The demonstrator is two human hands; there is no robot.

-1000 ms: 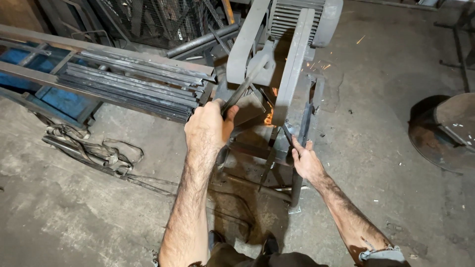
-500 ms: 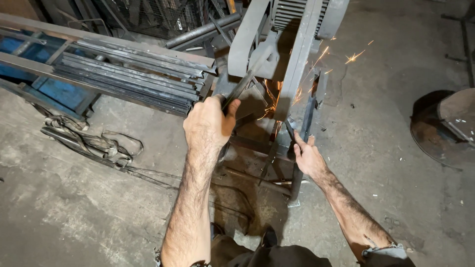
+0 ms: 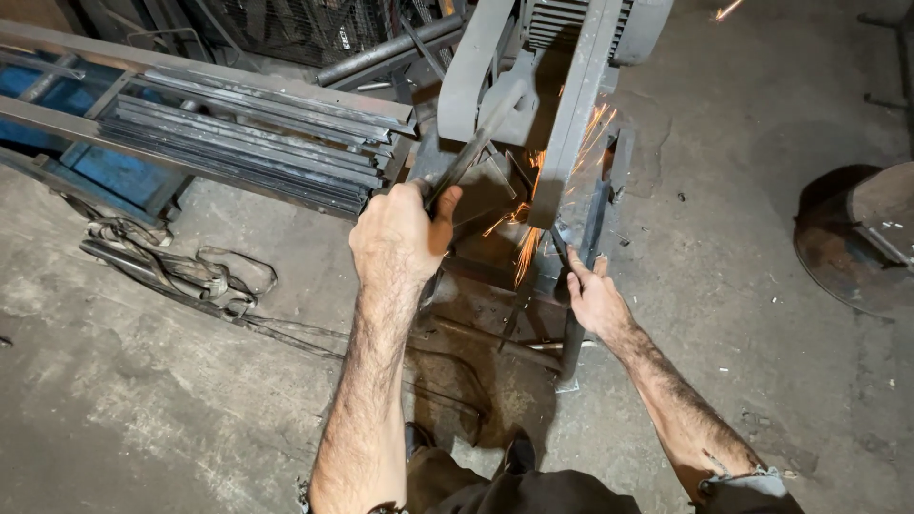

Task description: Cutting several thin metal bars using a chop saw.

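Note:
A grey metal cut-off saw [image 3: 571, 105] stands in front of me on a low steel stand. My left hand [image 3: 400, 238] is shut on the saw's long handle [image 3: 476, 143], which slopes up to the saw head. Orange sparks [image 3: 533, 224] spray from under the blade guard. My right hand [image 3: 595, 300] grips a dark steel bar [image 3: 595, 214] lying across the saw's bed, just right of the sparks. The blade itself is hidden by the guard.
A stack of long flat steel strips [image 3: 257, 143] lies on a rack at left over a blue frame [image 3: 124, 176]. Loose straps and cable [image 3: 190, 271] trail on the concrete floor. A round rusty metal drum [image 3: 857, 238] sits at right.
My left hand has pushed the handle lower and the sparks now spray down under the guard. My right hand stays on the bar. The view has moved closer.

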